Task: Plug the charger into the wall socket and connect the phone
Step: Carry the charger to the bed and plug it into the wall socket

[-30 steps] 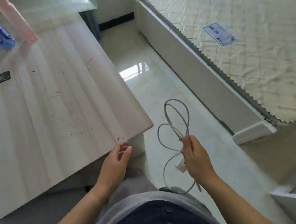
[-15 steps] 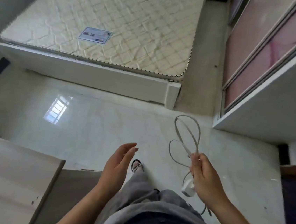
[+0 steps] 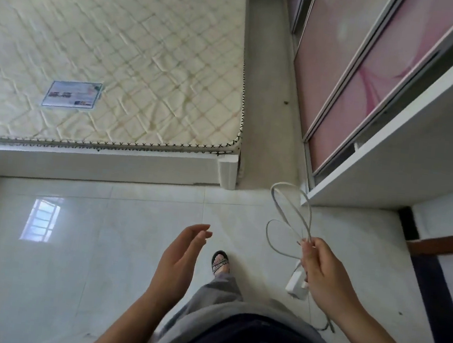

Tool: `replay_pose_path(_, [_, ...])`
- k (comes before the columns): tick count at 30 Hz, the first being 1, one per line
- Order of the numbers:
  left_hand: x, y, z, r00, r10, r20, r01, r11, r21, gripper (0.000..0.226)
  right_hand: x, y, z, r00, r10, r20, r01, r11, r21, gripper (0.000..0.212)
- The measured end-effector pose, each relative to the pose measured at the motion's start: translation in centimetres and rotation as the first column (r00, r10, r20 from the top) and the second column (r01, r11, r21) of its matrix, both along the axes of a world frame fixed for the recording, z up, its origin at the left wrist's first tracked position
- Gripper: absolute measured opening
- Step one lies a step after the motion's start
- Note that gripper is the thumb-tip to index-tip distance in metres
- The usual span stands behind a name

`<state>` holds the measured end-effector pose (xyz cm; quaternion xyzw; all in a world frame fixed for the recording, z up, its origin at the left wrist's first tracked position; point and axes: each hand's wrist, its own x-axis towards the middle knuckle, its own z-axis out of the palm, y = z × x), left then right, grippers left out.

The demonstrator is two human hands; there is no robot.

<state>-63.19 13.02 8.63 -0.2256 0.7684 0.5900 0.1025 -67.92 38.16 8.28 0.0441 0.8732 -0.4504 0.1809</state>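
My right hand [image 3: 323,273] is shut on a white charger: its cable [image 3: 290,217] stands up in loops above my fingers, and the white plug block [image 3: 296,284] hangs below my palm. A loose cable end [image 3: 328,326] dangles under my wrist. My left hand [image 3: 179,261] is held out over the floor with its fingers apart and nothing in it. No wall socket and no phone is in view.
A bare quilted mattress [image 3: 114,56] on a white bed frame [image 3: 95,161] fills the upper left. A wardrobe with pink sliding doors [image 3: 368,83] stands at the right. Glossy white floor tiles [image 3: 73,239] lie ahead, and my sandalled foot [image 3: 220,263] steps forward.
The view has swung right, away from the wooden table, which has left the frame; bed and wardrobe now lie ahead. My left hand came off the table edge. The right hand keeps the charger.
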Motion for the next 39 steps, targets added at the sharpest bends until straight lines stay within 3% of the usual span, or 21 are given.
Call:
replay_pose_path(5, [-9.8,-1.0,1.0,0.998,-0.050,-0.042,0.049,0.999,-0.021,0.018,-7.9,-0.8,1.6,0.993,-0.045,-0.112,0.049,0.998,0.038,0.027])
replay_pose_path(15, [-24.5,2.4,-0.3,0.996,-0.089,0.027,0.088,0.995,0.044,0.022,-20.0,2.0,0.3,0.978,-0.180,-0.103,0.192,0.974,0.122,0.026])
replay_pose_path(24, [-43.9,6.2,1.7,0.997,-0.054,-0.046,0.057,0.997,0.051,0.026,-40.8,4.0,2.1,0.984,-0.116,-0.136,0.120,0.992,0.022,0.021])
replay_pose_path(30, [-52.5,4.8,1.8,0.993,0.107,-0.039,-0.105,0.993,0.054,0.019,-52.0,3.5,1.8,0.989,0.004,-0.146,0.008,0.997,0.079,0.017])
replay_pose_path(39, [-72.5,0.1,0.5,0.992,0.120,-0.043,-0.118,0.992,0.040,0.022,-73.7,-1.3,0.5,0.985,0.059,-0.163,-0.039,0.991,0.124,0.018])
